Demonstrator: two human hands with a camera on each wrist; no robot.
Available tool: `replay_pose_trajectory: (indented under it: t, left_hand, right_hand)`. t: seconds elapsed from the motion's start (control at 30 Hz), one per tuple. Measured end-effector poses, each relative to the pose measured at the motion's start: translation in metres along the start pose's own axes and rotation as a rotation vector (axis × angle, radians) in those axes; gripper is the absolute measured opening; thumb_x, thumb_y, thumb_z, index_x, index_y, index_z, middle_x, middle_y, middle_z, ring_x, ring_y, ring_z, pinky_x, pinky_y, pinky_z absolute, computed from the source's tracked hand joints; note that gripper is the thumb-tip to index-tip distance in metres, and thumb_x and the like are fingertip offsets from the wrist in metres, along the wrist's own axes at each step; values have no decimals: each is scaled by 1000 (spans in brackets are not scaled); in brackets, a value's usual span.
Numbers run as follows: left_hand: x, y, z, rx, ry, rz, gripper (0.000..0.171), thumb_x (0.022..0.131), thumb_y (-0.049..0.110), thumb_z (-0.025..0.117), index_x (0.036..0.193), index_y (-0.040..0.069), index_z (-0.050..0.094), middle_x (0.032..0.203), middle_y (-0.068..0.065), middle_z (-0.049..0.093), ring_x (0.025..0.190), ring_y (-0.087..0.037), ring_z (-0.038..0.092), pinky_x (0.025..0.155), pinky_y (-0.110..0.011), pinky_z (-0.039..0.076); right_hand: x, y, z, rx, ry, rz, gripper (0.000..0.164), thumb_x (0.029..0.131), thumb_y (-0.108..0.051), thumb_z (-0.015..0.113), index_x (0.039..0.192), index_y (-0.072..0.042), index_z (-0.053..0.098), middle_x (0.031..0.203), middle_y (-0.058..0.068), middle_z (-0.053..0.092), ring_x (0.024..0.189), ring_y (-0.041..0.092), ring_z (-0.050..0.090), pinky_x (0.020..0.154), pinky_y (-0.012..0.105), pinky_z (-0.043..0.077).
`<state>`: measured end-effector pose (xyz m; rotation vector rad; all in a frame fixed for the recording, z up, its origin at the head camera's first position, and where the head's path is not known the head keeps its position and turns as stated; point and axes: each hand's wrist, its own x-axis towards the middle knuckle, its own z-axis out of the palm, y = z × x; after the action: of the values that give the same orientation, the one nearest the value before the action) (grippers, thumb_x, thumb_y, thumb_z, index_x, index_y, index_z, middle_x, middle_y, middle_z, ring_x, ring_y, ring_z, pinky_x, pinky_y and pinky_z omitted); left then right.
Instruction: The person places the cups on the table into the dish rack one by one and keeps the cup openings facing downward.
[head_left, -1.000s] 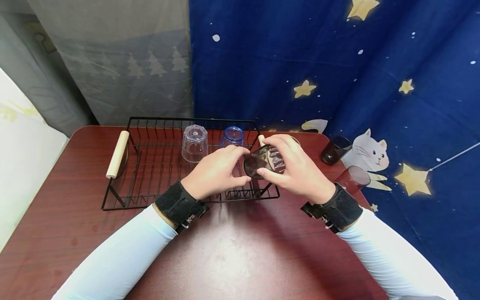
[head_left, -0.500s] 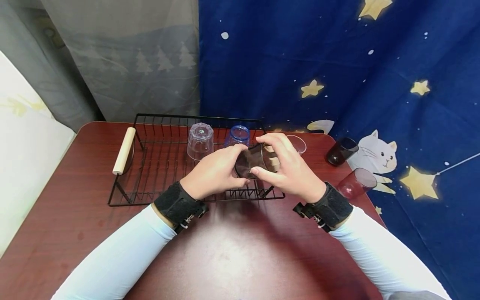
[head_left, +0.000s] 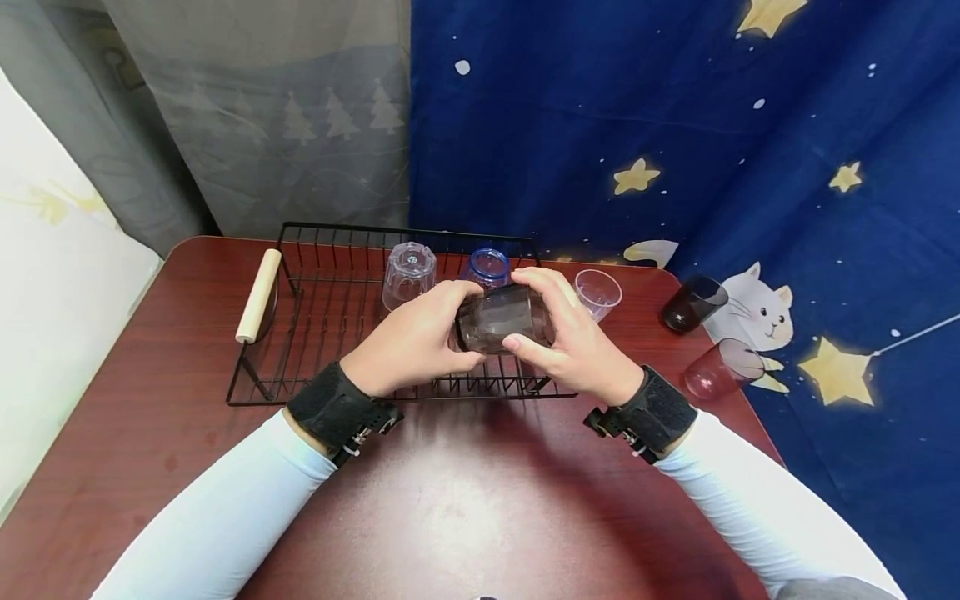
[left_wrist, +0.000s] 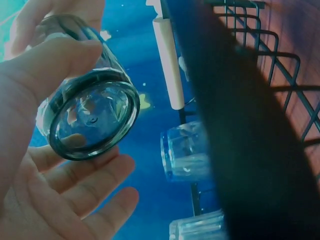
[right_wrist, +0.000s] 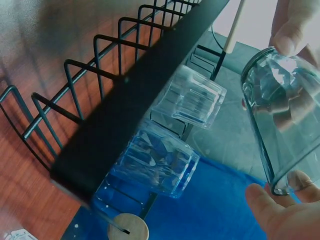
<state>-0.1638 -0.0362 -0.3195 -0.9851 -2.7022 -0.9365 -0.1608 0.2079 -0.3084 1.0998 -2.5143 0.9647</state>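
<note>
A dark grey see-through glass (head_left: pixel 498 318) lies on its side in the air above the right part of the black wire rack (head_left: pixel 288 367). My left hand (head_left: pixel 412 337) holds its thick-based end with thumb and fingers; the left wrist view shows the round base (left_wrist: pixel 95 120) facing that palm, the lower fingers loosely spread. My right hand (head_left: pixel 577 337) grips the other end, thumb in front and fingers over the top. Behind the hands, an upside-down clear faceted glass (head_left: pixel 410 271) and a blue glass (head_left: pixel 487 268) stand in the rack.
Right of the rack stand a clear glass (head_left: pixel 597 292), a dark glass (head_left: pixel 693 304) and a reddish glass (head_left: pixel 723 368) near the table's edge. A wooden handle (head_left: pixel 258 296) sticks up at the rack's left end. A starry blue curtain (head_left: pixel 525 125) hangs behind the table.
The dark glass has turned from tilted to nearly level between both hands, and both hands have shifted left relative to the rack. The clear glass beside the rack has come out from behind my right hand.
</note>
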Motion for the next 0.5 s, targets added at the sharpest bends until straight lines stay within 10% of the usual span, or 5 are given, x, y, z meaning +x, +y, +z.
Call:
replay_pose_trajectory:
  t: [0.5]
  left_hand:
    - [-12,-12,-22,-101,-3,-26,79,74,35,88,138,6,51,131,-9,55,116,-21,55,97,-41,49]
  right_hand:
    - [3,8,4,-26,-170,44,82,90,-60,61,150,-12,33,146,11,45,151,39,19,121,58,15]
